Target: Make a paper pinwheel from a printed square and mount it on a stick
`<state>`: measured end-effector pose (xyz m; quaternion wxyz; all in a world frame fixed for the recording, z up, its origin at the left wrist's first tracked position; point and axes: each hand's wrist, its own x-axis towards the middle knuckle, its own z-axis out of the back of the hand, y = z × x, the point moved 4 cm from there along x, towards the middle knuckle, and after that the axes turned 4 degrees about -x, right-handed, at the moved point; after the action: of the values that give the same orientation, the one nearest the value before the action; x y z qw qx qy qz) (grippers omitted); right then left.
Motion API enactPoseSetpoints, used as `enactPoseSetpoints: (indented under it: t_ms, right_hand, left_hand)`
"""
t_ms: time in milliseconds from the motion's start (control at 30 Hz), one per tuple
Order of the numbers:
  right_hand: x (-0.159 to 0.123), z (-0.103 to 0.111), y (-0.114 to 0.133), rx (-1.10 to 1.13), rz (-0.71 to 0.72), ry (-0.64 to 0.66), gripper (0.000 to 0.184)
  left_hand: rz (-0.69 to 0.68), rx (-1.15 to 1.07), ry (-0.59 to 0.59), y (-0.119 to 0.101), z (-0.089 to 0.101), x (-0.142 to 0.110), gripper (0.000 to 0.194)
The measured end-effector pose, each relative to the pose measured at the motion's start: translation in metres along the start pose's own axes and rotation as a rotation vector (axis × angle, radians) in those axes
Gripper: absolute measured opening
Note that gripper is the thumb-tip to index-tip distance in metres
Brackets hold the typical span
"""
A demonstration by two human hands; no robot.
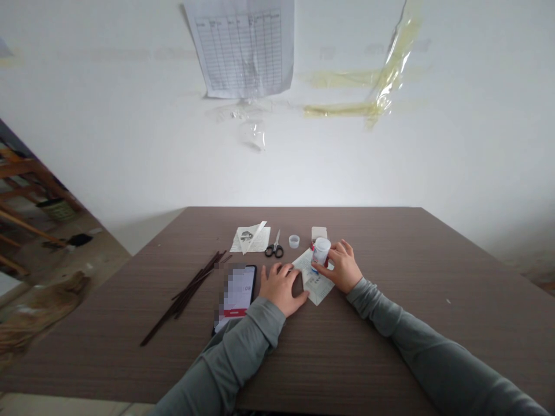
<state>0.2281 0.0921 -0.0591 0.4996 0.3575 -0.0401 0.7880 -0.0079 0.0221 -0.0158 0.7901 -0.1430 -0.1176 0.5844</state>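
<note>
My right hand (346, 267) grips a small white bottle (321, 248) with a printed label, thumb on one side and fingers on the other. The bottle is over a printed sheet of paper (317, 289) with small dark figures on it; whether it rests on the sheet I cannot tell. Palm down, my left hand (281, 288) lies on the table with its fingers spread. Its thumb reaches the left edge of the sheet. Behind the bottle is a small pale box (319, 233), partly hidden by it.
On the brown table (433, 323) are a small translucent cap (294, 241), black-handled scissors (274, 247) and folded printed papers (250, 238). A phone (237, 294) lies partly under my left sleeve, beside several thin dark sticks (191, 292). A white wall (368, 167) stands behind.
</note>
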Motion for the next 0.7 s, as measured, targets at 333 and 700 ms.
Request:
enactPoseSetpoints:
  t_ms: [333,700]
  right_hand:
    - [0.002,0.000,-0.009,0.062,-0.072,-0.045,0.038]
    - [0.002,0.020,-0.020,0.169,-0.185,-0.112,0.045]
  left_hand:
    - [0.001,0.005,0.025,0.000,-0.001,0.000,0.055]
    - [0.008,0.011,0.027,0.002,0.000,0.000,0.056]
